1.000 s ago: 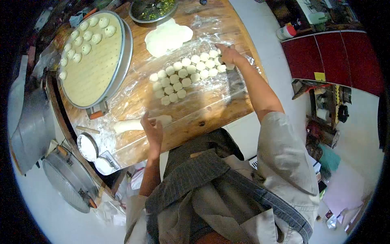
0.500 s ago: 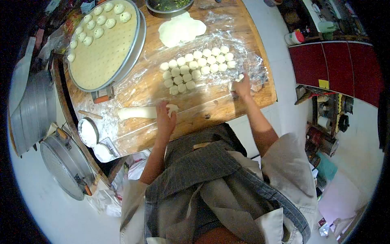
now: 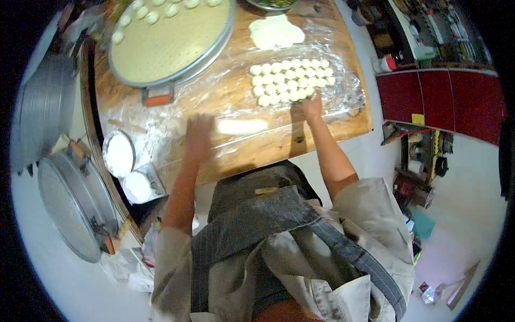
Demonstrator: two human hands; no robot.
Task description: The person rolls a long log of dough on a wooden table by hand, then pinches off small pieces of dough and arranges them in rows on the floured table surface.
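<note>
My left hand [image 3: 199, 134], smeared by motion, is over the left part of a pale dough log [image 3: 242, 127]; its fingers cannot be made out. The rest of the log stretches to the right along the floured wooden table [image 3: 214, 163]. At the near edge of a tight block of small dough pieces [image 3: 280, 78], my right hand [image 3: 311, 109] has its fingers closed at a dough piece [image 3: 309, 92] near the right end of the front row. The fingertips are partly hidden.
A large round steamer tray [image 3: 161, 56] with several filled buns [image 3: 171, 10] stands at the back left. A flat dough sheet [image 3: 276, 32] lies beyond the pieces, near a filling bowl [image 3: 272, 4]. Flour containers [image 3: 118, 154] sit at the left edge.
The front row of dough pieces has grown longer. My right hand has moved in to the block; my left hand has shifted left along the log. The camera view has shifted.
</note>
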